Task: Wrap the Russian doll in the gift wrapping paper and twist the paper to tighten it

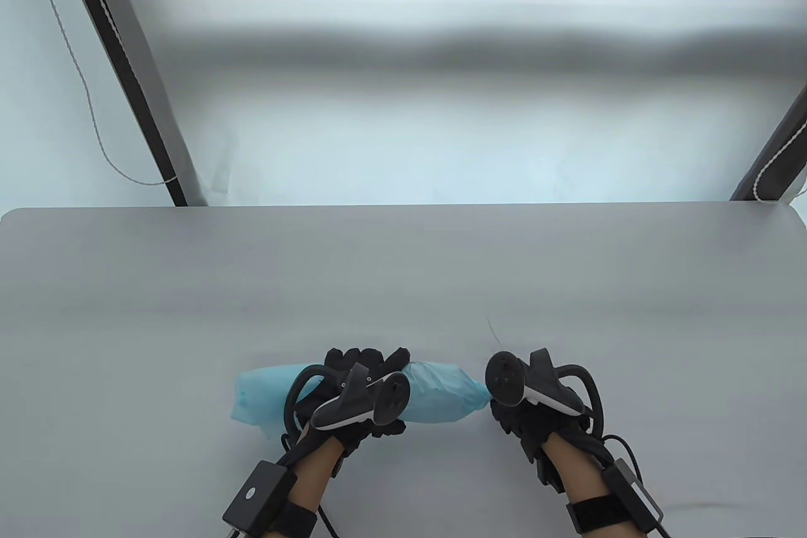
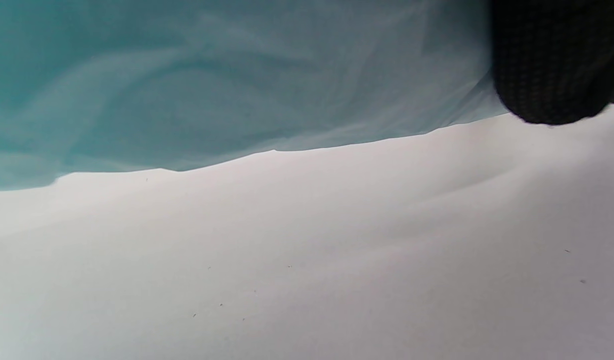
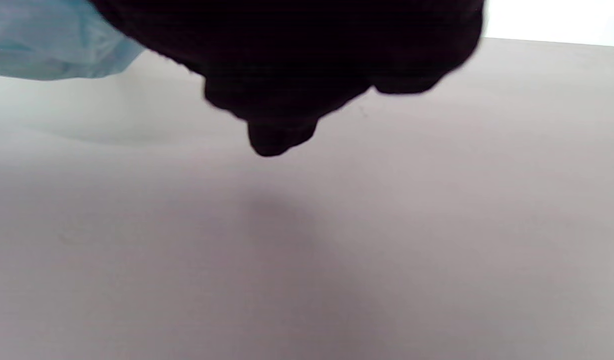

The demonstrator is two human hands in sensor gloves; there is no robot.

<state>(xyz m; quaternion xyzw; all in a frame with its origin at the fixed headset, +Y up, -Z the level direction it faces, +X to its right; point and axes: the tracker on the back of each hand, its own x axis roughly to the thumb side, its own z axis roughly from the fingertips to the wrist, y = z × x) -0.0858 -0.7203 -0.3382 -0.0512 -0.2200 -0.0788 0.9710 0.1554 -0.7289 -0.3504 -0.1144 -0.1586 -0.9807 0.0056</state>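
Grey table (image 1: pixel 403 273), near edge. Left hand (image 1: pixel 359 396) fingers curl over the middle of the blue paper bundle (image 1: pixel 435 399), holding it down. Right hand (image 1: pixel 529 412) pinches the tapered right end; exact finger grip cannot be told. Bundle's long axis runs left-right between hands; doll hidden inside. Likely twisting the right end next.

table view: high, looking down on counter (image 1: pixel 403 273) | wrist views: low, close, skimming the counter | shared: blue paper (image 1: pixel 441 396)
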